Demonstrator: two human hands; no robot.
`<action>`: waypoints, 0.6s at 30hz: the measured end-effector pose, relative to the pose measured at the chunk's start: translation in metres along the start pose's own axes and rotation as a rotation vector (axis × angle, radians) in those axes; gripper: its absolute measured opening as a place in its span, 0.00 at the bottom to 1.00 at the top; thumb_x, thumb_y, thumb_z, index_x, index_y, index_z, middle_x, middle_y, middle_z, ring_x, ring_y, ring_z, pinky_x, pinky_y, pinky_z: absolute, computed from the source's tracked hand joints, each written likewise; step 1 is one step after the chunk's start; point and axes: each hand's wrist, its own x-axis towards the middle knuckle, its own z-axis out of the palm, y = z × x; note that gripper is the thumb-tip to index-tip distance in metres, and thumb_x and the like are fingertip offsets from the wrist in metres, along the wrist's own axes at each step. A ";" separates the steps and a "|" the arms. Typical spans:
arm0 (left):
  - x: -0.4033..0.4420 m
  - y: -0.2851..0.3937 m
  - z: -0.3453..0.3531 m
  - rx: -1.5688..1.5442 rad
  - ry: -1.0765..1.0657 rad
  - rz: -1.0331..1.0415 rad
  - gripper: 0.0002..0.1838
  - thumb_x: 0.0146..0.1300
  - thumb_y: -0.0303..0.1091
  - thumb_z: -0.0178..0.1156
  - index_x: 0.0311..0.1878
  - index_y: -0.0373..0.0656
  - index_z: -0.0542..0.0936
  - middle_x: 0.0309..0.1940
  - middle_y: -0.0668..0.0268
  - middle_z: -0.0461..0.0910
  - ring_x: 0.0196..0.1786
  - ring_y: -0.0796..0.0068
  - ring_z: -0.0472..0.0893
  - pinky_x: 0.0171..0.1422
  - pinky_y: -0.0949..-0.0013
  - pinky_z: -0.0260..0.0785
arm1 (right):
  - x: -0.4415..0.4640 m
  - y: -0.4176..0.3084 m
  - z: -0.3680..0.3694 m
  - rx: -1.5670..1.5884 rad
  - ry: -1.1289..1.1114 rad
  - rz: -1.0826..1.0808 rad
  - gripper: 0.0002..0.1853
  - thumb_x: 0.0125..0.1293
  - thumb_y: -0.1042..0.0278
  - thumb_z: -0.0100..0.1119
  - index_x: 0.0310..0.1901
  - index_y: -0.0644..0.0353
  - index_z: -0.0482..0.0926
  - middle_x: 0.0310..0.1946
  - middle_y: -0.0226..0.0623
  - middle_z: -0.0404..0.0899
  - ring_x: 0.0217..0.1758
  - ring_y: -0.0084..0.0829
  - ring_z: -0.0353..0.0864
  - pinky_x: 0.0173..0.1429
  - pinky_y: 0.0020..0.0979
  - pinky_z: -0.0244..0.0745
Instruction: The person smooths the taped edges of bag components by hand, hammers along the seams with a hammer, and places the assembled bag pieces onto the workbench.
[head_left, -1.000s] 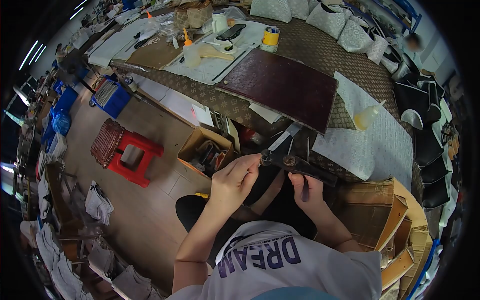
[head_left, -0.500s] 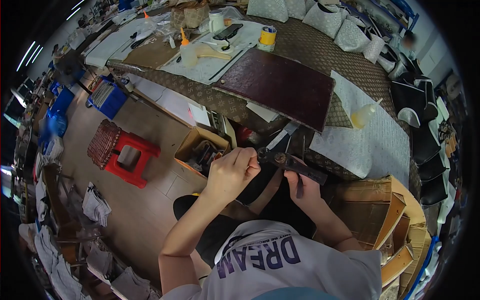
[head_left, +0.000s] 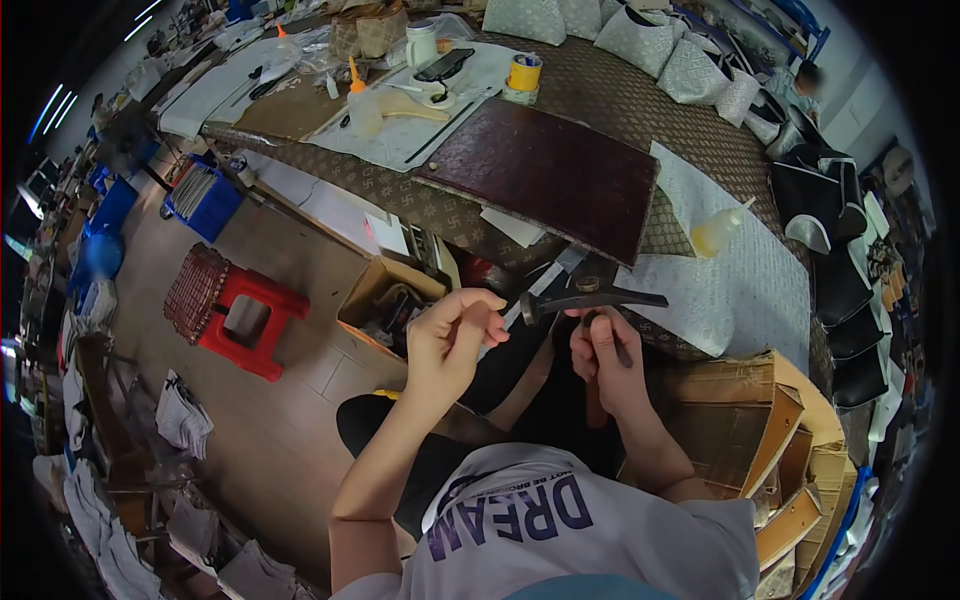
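My right hand (head_left: 608, 362) is wrapped round the handle of a dark hammer (head_left: 590, 299), whose long head lies crosswise above the fingers. Just left of the hammer's round face is my left hand (head_left: 453, 335), raised, with thumb and fingertips pressed together. Whatever is between those fingertips, if anything, is too small to make out. Beyond both hands, a dark red board (head_left: 545, 170) lies on the patterned table (head_left: 600, 85).
An open cardboard box (head_left: 385, 300) of tools stands left of my hands, and a larger carton (head_left: 720, 415) at the right. A red stool (head_left: 255, 315) is on the floor. A glue bottle (head_left: 715, 232) stands on light sheets. Another person (head_left: 800, 88) is at the back right.
The hammer has turned so its head shows side-on, with its handle in my right hand. My left hand has moved slightly left, away from the hammer's face. The view has shifted a little.
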 end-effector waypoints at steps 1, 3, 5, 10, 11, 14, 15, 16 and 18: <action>0.000 -0.001 -0.001 -0.029 -0.015 0.025 0.09 0.74 0.25 0.50 0.48 0.35 0.80 0.33 0.67 0.80 0.32 0.83 0.79 0.37 0.79 0.72 | 0.000 -0.001 -0.003 0.105 -0.013 0.054 0.22 0.80 0.50 0.44 0.58 0.62 0.75 0.25 0.23 0.65 0.21 0.15 0.59 0.25 0.20 0.54; 0.000 -0.002 0.000 -0.073 0.001 0.022 0.09 0.75 0.26 0.50 0.51 0.35 0.79 0.37 0.66 0.80 0.33 0.83 0.79 0.37 0.79 0.72 | 0.000 -0.006 -0.009 0.319 -0.021 0.160 0.25 0.79 0.45 0.44 0.59 0.60 0.74 0.24 0.23 0.63 0.20 0.15 0.58 0.24 0.21 0.54; 0.003 -0.001 0.009 0.001 0.010 0.071 0.10 0.76 0.28 0.51 0.55 0.37 0.77 0.39 0.67 0.78 0.33 0.83 0.78 0.38 0.79 0.70 | 0.003 -0.011 -0.021 0.539 -0.077 0.239 0.24 0.79 0.44 0.42 0.58 0.56 0.75 0.23 0.22 0.62 0.18 0.15 0.56 0.23 0.21 0.54; 0.014 0.010 0.032 -0.011 -0.039 0.142 0.07 0.76 0.32 0.53 0.45 0.37 0.73 0.27 0.69 0.78 0.28 0.86 0.75 0.33 0.80 0.69 | 0.011 -0.014 -0.045 0.939 -0.332 0.306 0.22 0.80 0.45 0.40 0.56 0.52 0.76 0.21 0.16 0.59 0.16 0.10 0.52 0.19 0.16 0.50; 0.016 0.015 0.036 -0.011 -0.055 0.127 0.12 0.77 0.36 0.53 0.37 0.38 0.71 0.23 0.69 0.77 0.25 0.86 0.74 0.29 0.80 0.66 | 0.011 -0.016 -0.046 0.962 -0.342 0.319 0.22 0.80 0.45 0.40 0.56 0.52 0.76 0.21 0.16 0.59 0.16 0.10 0.52 0.18 0.15 0.50; 0.027 0.022 0.044 0.131 -0.104 0.078 0.17 0.78 0.37 0.52 0.31 0.38 0.71 0.23 0.69 0.77 0.24 0.86 0.73 0.27 0.79 0.63 | 0.010 -0.019 -0.044 1.046 -0.370 0.374 0.20 0.80 0.46 0.39 0.54 0.53 0.75 0.21 0.16 0.59 0.16 0.09 0.52 0.18 0.15 0.50; 0.032 0.025 0.047 0.175 -0.083 0.065 0.17 0.76 0.35 0.55 0.29 0.36 0.75 0.23 0.69 0.77 0.24 0.86 0.74 0.29 0.78 0.65 | 0.010 -0.018 -0.044 1.081 -0.378 0.402 0.20 0.80 0.47 0.40 0.53 0.53 0.74 0.21 0.16 0.59 0.16 0.09 0.53 0.18 0.15 0.50; 0.035 0.024 0.052 0.131 -0.059 0.081 0.15 0.75 0.34 0.56 0.31 0.36 0.77 0.24 0.68 0.78 0.25 0.86 0.74 0.30 0.78 0.66 | 0.010 -0.017 -0.043 1.117 -0.388 0.429 0.20 0.80 0.47 0.40 0.53 0.53 0.74 0.20 0.16 0.59 0.16 0.09 0.53 0.18 0.15 0.51; 0.042 0.022 0.062 0.045 -0.009 0.113 0.10 0.73 0.31 0.59 0.36 0.34 0.82 0.27 0.67 0.79 0.27 0.85 0.76 0.32 0.78 0.67 | 0.010 -0.015 -0.041 1.125 -0.390 0.441 0.19 0.80 0.47 0.40 0.52 0.54 0.73 0.20 0.16 0.59 0.16 0.09 0.53 0.18 0.15 0.51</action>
